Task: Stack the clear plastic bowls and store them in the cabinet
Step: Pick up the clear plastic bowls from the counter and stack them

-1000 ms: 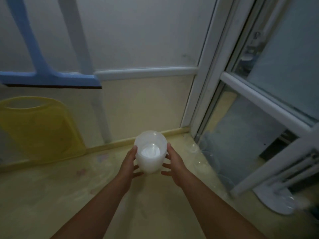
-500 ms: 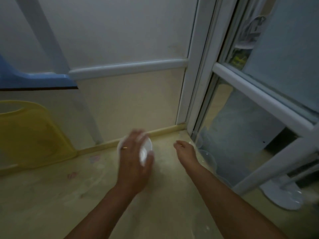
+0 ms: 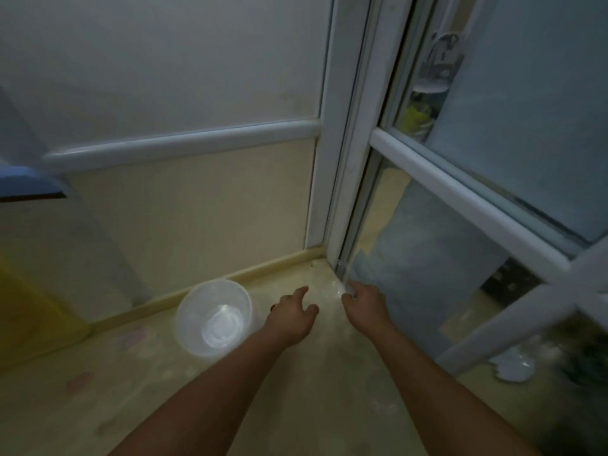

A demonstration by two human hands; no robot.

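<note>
yellow shelf, white wall, glass door right; bowl stack upright; left hand grip apart, right hand unclear.

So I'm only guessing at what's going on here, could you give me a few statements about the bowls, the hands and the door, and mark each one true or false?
1. The stack of clear bowls stands upright on the shelf. True.
2. The left hand grips the stack. False: it is beside the stack, off it, fingers loose.
3. The right hand reaches to the bottom corner of the glass door. True.
4. The stack lies tipped on its side. False: its mouth faces up.
5. Something yellow stands at the far left. True.
</note>
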